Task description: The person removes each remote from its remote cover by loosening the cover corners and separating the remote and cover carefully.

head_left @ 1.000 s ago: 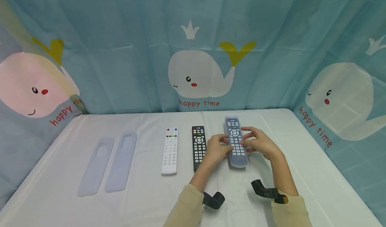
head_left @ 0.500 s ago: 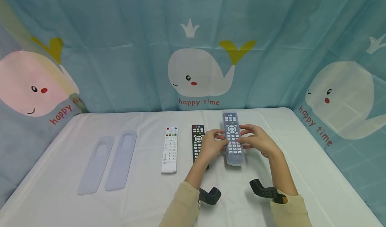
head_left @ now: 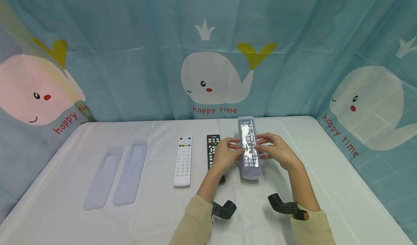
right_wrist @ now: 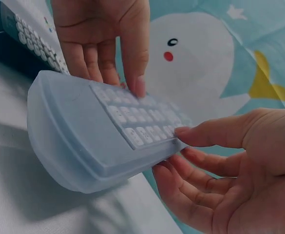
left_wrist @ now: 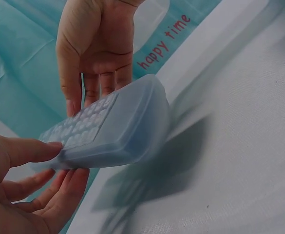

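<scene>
Between my hands is a remote control [head_left: 250, 148] in a translucent bluish silicone sleeve [right_wrist: 69, 126]. My left hand [head_left: 224, 153] pinches its left edge, thumb on the buttons and fingers underneath. On the opposite edge, my right hand [head_left: 277, 151] grips it the same way, as the right wrist view shows with the thumb [right_wrist: 196, 135] on top. In the left wrist view the sleeved remote is raised over the cloth, its shadow [left_wrist: 157, 170] lying below. A black remote [head_left: 213, 142] lies just left, partly hidden by my left hand and forearm.
Further left a white remote [head_left: 183, 161] lies on the white-covered table [head_left: 156, 216]. Two flat translucent sleeves [head_left: 102, 180] lie side by side at the left. A teal curtain [head_left: 146, 75] printed with whales stands behind the table's back edge.
Both hands have moved the sleeved remote slightly left and away from me, keeping their hold. Glare now covers its buttons in the head view. My left forearm has shifted left over the black remote.
</scene>
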The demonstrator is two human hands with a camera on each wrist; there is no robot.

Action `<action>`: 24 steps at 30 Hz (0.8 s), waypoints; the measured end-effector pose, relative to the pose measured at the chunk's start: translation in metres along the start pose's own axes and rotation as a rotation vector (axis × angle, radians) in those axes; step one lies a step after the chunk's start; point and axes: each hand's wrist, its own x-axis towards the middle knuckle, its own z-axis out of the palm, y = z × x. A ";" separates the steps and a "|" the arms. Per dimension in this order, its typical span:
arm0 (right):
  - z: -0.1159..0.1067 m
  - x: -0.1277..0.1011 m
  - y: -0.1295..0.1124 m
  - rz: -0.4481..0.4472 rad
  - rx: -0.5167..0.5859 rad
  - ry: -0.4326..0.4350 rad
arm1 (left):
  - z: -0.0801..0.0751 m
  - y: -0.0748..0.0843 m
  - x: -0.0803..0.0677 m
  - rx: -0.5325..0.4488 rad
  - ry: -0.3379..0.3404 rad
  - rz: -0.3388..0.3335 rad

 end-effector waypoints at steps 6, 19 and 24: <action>0.001 0.000 -0.002 -0.002 0.023 0.004 | -0.001 -0.001 0.001 -0.003 0.012 -0.008; 0.003 0.000 -0.005 -0.034 0.021 0.014 | 0.000 0.003 -0.001 -0.057 0.052 -0.019; 0.004 -0.001 -0.006 -0.054 0.026 0.014 | 0.000 0.004 -0.001 -0.090 0.055 -0.021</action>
